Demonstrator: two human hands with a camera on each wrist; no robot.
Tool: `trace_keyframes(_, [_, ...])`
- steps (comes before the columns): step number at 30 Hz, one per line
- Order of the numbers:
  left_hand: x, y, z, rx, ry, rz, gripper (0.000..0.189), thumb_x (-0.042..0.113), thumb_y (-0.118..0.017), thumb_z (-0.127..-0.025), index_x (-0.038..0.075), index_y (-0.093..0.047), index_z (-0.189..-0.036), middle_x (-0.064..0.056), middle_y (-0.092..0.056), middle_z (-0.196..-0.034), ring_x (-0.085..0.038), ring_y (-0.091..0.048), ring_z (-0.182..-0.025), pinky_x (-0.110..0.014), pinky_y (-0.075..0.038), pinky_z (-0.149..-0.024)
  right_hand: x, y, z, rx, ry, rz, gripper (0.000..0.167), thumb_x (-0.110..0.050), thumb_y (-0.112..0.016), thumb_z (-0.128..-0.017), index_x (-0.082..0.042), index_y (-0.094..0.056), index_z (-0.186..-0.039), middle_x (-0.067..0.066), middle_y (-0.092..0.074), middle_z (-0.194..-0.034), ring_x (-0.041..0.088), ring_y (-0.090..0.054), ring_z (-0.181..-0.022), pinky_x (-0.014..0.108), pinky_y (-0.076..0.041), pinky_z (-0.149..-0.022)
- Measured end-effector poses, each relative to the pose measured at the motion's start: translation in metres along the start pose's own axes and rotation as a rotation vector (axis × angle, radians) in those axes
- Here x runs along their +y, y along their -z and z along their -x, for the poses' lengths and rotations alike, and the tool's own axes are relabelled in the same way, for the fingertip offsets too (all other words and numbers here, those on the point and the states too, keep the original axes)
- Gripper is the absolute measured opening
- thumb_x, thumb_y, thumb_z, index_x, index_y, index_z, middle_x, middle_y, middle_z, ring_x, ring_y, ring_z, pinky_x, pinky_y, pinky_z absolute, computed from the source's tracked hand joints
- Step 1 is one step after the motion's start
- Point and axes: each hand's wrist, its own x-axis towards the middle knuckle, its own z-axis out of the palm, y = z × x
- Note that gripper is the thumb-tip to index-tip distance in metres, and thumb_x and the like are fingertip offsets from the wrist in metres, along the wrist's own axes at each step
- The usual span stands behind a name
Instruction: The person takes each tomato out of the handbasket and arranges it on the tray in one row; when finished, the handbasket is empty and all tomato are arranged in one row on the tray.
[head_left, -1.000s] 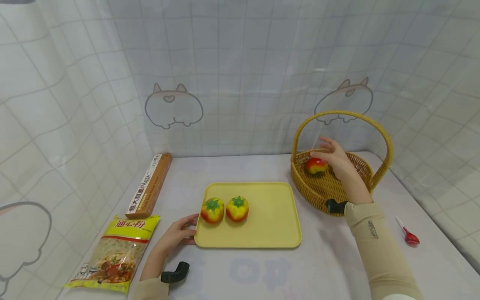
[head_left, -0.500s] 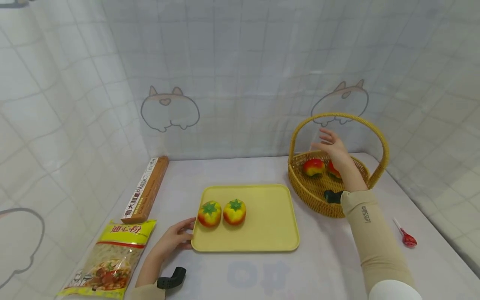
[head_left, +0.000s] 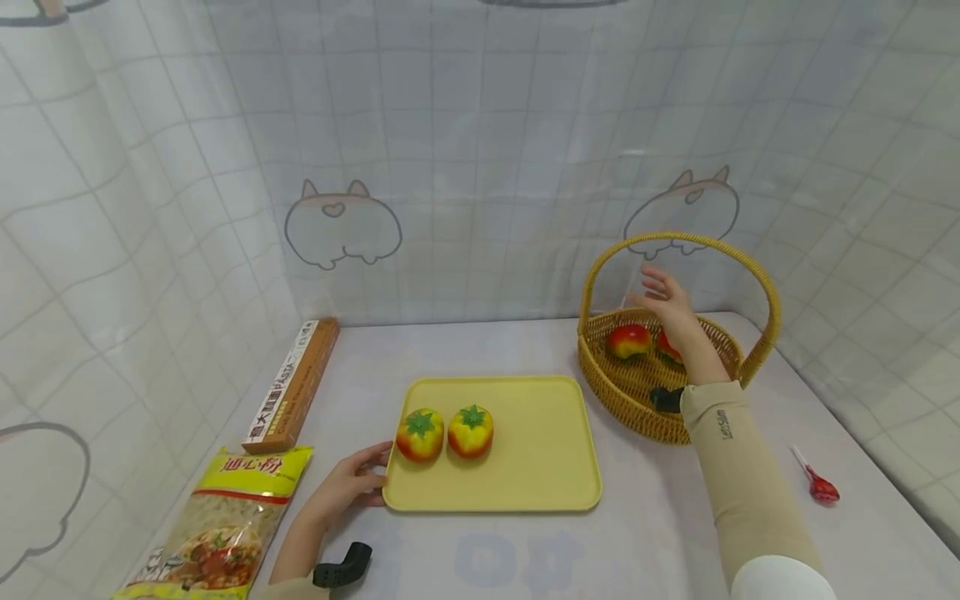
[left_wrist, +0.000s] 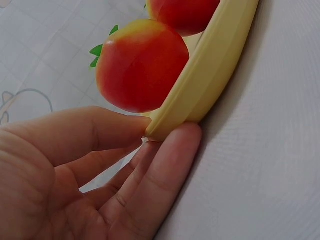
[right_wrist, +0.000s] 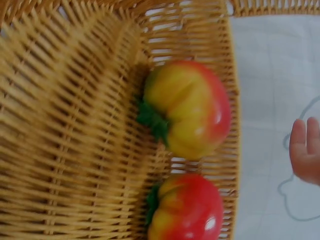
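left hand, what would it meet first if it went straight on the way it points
The left hand would meet the yellow tray first: the fingers touch it. Beyond that, probably the fruit nearest the hand, though depth is unclear.

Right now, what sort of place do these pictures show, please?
Probably a small staged tabletop set, perhaps kitchen-themed: wavy grid-printed sheeting encloses three sides of the table, which bears a pasta box and a wicker basket of tomato-like fruits.
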Motion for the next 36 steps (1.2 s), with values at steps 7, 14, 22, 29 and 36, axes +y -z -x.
trace_keyframes(7, [-0.003,0.001,0.0,0.007,0.009,0.01,0.065,0.008,-0.065,-0.081,0.003,-0.037,-0.14,-0.02,-0.046,-0.125,-0.022,-0.06,-0.083,-0.036,-0.056,-0.074,0.015,0.004,-0.003,-0.029,0.018,0.044,0.068,-0.017,-0.062,-0.088,-0.011,-0.027,-0.145,0.022,-0.018,-0.148,0.039,-0.017,-0.135,0.052,-0.02,-0.109])
trace_keyframes(14, [-0.004,0.002,0.001,0.008,0.014,0.017,0.066,0.008,-0.065,-0.08,0.003,-0.037,-0.14,-0.02,-0.046,-0.124,-0.023,-0.059,-0.082,-0.037,-0.055,-0.074,0.032,0.003,-0.01,-0.07,-0.066,0.038,0.07,-0.018,-0.061,-0.088,-0.014,-0.023,-0.147,0.019,-0.013,-0.151,0.037,-0.016,-0.136,0.057,-0.018,-0.108])
trace_keyframes(22, [-0.006,0.002,0.003,-0.016,-0.006,0.01,0.067,0.01,-0.065,-0.081,0.001,-0.035,-0.14,-0.019,-0.046,-0.122,-0.022,-0.059,-0.082,-0.035,-0.056,-0.074,0.05,0.004,-0.013,-0.109,-0.134,0.094,0.071,-0.014,-0.059,-0.089,-0.007,-0.019,-0.147,0.022,-0.012,-0.151,0.037,-0.01,-0.137,0.053,-0.012,-0.112])
trace_keyframes(29, [-0.007,0.003,0.003,-0.053,-0.047,0.025,0.067,0.008,-0.062,-0.081,-0.002,-0.032,-0.14,-0.021,-0.045,-0.124,-0.02,-0.06,-0.082,-0.036,-0.056,-0.073,0.06,0.004,-0.013,-0.193,-0.178,0.184,0.069,-0.017,-0.062,-0.087,-0.006,-0.026,-0.145,0.017,-0.008,-0.152,0.038,-0.012,-0.137,0.052,-0.017,-0.111])
trace_keyframes(36, [-0.007,0.003,0.003,-0.058,-0.041,0.031,0.067,0.008,-0.062,-0.082,-0.002,-0.032,-0.141,-0.02,-0.045,-0.124,-0.021,-0.06,-0.083,-0.036,-0.056,-0.074,0.064,0.001,-0.013,-0.322,-0.225,0.207,0.065,-0.011,-0.06,-0.087,-0.003,-0.028,-0.144,0.023,-0.018,-0.148,0.036,-0.027,-0.127,0.048,-0.026,-0.107])
